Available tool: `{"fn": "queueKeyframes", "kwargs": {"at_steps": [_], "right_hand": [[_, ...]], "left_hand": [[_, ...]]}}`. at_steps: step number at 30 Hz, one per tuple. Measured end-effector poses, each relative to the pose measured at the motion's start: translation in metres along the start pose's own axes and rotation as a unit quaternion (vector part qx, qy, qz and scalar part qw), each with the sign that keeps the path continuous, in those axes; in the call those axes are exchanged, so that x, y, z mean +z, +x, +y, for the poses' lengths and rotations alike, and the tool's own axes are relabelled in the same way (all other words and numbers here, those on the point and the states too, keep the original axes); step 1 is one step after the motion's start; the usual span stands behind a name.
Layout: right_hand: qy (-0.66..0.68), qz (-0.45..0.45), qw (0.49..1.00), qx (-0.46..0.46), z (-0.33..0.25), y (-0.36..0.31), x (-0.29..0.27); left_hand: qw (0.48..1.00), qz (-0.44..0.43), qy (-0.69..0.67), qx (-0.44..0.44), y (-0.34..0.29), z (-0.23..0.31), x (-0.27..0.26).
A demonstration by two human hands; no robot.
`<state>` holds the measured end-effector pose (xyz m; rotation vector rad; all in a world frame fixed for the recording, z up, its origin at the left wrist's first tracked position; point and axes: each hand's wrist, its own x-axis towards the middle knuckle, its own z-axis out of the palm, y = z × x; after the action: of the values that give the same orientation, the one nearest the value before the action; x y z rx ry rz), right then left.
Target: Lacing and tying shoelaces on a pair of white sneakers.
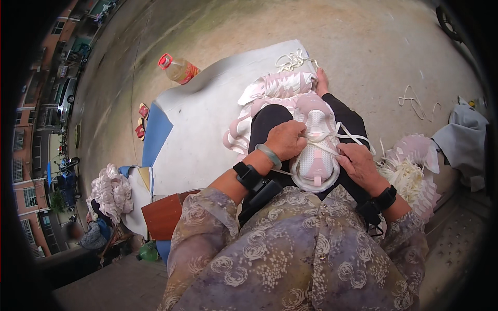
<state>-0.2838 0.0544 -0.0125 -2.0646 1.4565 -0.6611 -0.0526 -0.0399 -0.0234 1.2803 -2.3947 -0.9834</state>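
A pink and white sneaker upper lies across my lap, between my dark-trousered knees. A flat white shoelace crosses over its white mesh tongue, and a loose length runs off to the right. My left hand, with a pale bangle at the wrist, pinches the lace at the upper's left side. On the other side, my right hand has thumb and fingers closed at the lace near the edge. The exact grip of the right fingertips is partly hidden.
Stacked pink and white uppers lie on a pale sheet beyond my knees, near loose laces. More uppers and laces are heaped at right, beside a grey cloth. A red-capped bottle and red slippers are at left.
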Motion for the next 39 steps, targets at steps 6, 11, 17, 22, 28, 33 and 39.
{"fn": "queueKeyframes", "kwargs": {"at_steps": [6, 11, 17, 22, 28, 33, 39], "right_hand": [[0.144, 0.025, 0.985, 0.089, 0.0, 0.002, 0.005], [0.185, 0.049, 0.98, 0.051, 0.003, 0.008, 0.001], [0.284, -0.002, 0.953, 0.11, -0.017, 0.02, -0.003], [0.225, -0.045, 0.964, 0.133, -0.019, 0.023, -0.005], [0.2, -0.004, 0.974, 0.105, -0.009, 0.017, 0.0], [0.241, -0.014, 0.96, 0.143, -0.016, 0.011, -0.02], [0.23, 0.034, 0.954, 0.189, -0.016, -0.057, -0.071]], "left_hand": [[0.998, 0.036, 0.04, 0.021, 0.004, 0.015, 0.005], [0.999, 0.031, -0.01, 0.019, 0.007, 0.023, -0.01], [0.983, -0.064, -0.158, 0.065, 0.01, 0.015, -0.023], [0.95, -0.148, -0.272, -0.025, 0.01, -0.006, -0.037], [0.885, -0.098, -0.421, -0.171, -0.001, -0.007, -0.059], [0.808, -0.061, -0.565, -0.159, -0.003, -0.007, -0.037], [0.817, -0.056, -0.54, -0.196, -0.008, -0.001, -0.016]]}}
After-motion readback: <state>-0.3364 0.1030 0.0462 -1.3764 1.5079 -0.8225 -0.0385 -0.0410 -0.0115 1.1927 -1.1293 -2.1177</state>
